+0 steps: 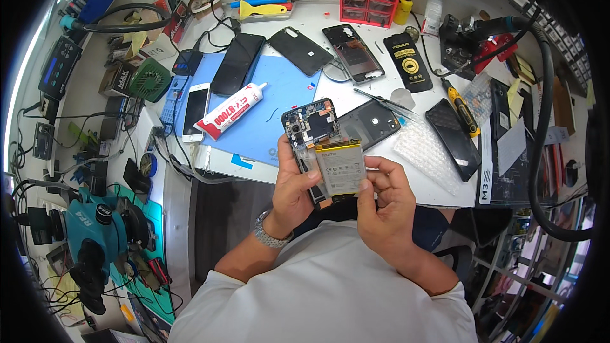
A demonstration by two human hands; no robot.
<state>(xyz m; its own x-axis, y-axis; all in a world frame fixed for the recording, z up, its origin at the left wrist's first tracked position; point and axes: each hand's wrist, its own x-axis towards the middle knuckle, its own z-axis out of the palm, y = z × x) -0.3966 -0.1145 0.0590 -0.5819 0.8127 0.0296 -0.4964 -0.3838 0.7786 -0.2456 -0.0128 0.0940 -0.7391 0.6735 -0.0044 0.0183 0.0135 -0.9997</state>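
An opened smartphone (311, 128) with its circuit board and camera showing rests in my left hand (293, 187), whose fingers wrap round its left side. My right hand (386, 200) pinches a silvery-grey phone battery (340, 168) by its right edge, between thumb and fingers. The battery has a yellow strip along its top and overlaps the lower part of the phone; whether it is still joined to it I cannot tell. Just behind the battery, on the table, lies a dark phone back part (368, 123).
On the blue mat (254, 139) are a glue tube (230, 111), a white phone (196, 113) and a black phone (238, 63). Further back lie a back cover (300, 50) and a phone frame (352, 54). A yellow-black screwdriver (462, 111) sits by another phone (453, 139) at right.
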